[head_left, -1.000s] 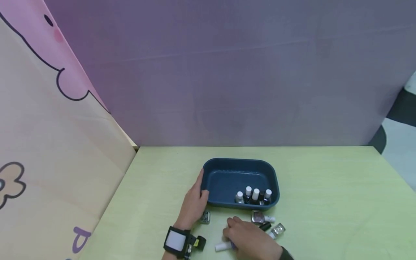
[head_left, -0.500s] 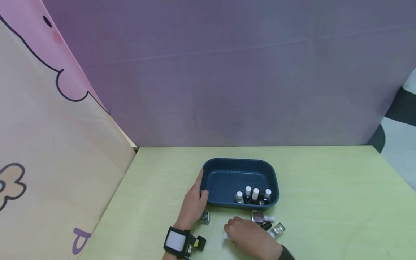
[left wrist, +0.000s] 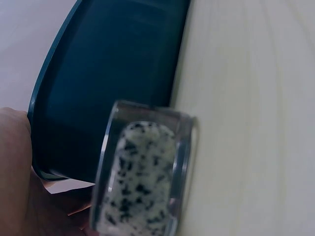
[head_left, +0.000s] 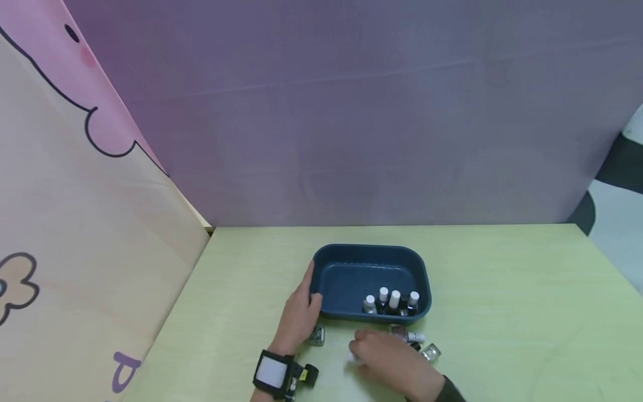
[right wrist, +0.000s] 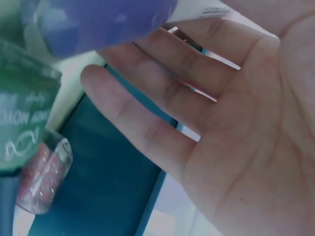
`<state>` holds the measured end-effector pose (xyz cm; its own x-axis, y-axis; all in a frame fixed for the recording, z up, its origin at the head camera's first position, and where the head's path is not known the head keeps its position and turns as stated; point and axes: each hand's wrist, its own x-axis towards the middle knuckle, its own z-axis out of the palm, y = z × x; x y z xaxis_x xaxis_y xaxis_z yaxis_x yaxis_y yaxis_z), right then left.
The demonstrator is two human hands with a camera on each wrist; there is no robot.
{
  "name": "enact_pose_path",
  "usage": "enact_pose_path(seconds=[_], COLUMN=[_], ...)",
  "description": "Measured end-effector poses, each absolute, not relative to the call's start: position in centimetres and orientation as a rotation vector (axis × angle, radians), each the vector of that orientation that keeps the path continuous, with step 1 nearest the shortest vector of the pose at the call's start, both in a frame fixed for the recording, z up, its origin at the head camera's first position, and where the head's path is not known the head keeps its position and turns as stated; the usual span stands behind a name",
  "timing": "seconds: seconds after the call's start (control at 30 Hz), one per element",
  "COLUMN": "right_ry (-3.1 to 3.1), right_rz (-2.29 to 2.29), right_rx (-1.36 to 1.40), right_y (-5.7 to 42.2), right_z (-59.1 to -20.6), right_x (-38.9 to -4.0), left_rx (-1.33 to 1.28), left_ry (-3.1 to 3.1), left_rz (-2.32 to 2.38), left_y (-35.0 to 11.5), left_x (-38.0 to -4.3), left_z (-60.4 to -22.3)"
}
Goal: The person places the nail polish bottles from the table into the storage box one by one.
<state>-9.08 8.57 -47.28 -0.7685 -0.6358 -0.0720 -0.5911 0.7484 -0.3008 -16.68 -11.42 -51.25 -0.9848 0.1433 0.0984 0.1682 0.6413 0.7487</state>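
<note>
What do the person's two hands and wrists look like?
The left hand, gloveless, has a black strapped wrist device with a pale square face and a small yellow mark beside it. The right hand, also gloveless, has a dark cuff or band.

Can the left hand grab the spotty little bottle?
Probably yes: the speckled nail polish bottle is close by the left hand, with nothing seen between, though that hand may have to leave the dark blue tray.

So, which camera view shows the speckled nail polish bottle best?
The left wrist view: the speckled nail polish bottle is large there, dark flecks plain, though cut off below. The head view shows it small, beside the left hand; the right wrist view doesn't.
</note>
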Motion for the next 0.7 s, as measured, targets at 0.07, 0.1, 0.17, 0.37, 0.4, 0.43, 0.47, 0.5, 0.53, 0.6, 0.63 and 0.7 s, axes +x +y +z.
enact_pose_path(seconds=[0.07,0.1,0.17,0.37,0.4,0.43,0.47,0.5,0.53,0.6,0.63,0.7], right_ry=[2.798,2.798,2.801,2.748,2.74,2.732,2.73,2.728,2.726,2.724,2.727,2.736], right_rz=[-0.396,-0.401,-0.413,-0.505,-0.524,-0.545,-0.564,-0.582,-0.603,-0.637,-0.649,-0.667], right_rx=[-1.005,-1.01,-1.023,-1.012,-1.005,-0.996,-0.99,-0.978,-0.968,-0.95,-0.945,-0.938], right_y=[8.8,8.9,9.2,9.9,10.0,10.1,10.2,10.3,10.4,10.7,10.8,11.0], right_z=[-47.2,-47.2,-47.0,-46.4,-46.3,-46.2,-46.2,-46.1,-46.0,-46.0,-46.0,-46.0], right_x=[-9.1,-9.1,-9.2,-9.7,-9.7,-9.8,-9.8,-9.8,-9.8,-9.9,-9.9,-9.9], left_rx=[-0.264,-0.261,-0.258,-0.249,-0.251,-0.253,-0.255,-0.255,-0.256,-0.256,-0.255,-0.26], left_ry=[-2.821,-2.824,-2.827,-2.841,-2.843,-2.843,-2.843,-2.842,-2.841,-2.839,-2.837,-2.833], left_rz=[-1.289,-1.286,-1.286,-1.28,-1.28,-1.281,-1.281,-1.282,-1.28,-1.279,-1.277,-1.275], left_y=[-11.4,-11.4,-11.4,-11.5,-11.5,-11.5,-11.5,-11.5,-11.5,-11.4,-11.4,-11.4], left_x=[-16.7,-16.7,-16.7,-16.8,-16.8,-16.8,-16.8,-16.8,-16.8,-16.8,-16.8,-16.8], left_z=[-51.2,-51.2,-51.2,-51.3,-51.3,-51.3,-51.4,-51.4,-51.4,-51.4,-51.3,-51.4])
